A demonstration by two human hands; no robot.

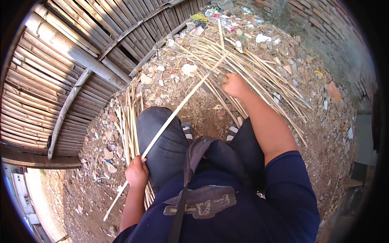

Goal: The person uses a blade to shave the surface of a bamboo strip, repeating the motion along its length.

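Our left hand [137,173] is closed around a long, flat, pale bamboo-like strip [178,110], gripping it nearer its lower end. Our right hand [236,86] is curled into a fist around the brownish handle [222,79] of a small tool, whose narrow grey blade [214,74] points toward the strip near its upper end; we cannot tell whether the two touch. The strip slants from low on the left, below our left hand, across our left knee in dark trousers [162,133], to the upper middle.

Beside our left leg lies a narrow bundle of similar pale strips [130,125], partly hidden by the knee and forearm. Beyond our right hand, a larger, loose heap of long pale strips [263,83] spreads over the ground, many crossing one another. Between our knees, striped grey and white footwear [187,131] shows on brown soil.

Farther out, stony ground [107,154] surrounds us, with a yellow plastic scrap [198,17] near the top. A slatted bamboo wall [40,103] stands on the left, and a weathered red-brick wall [320,26] on the upper right.
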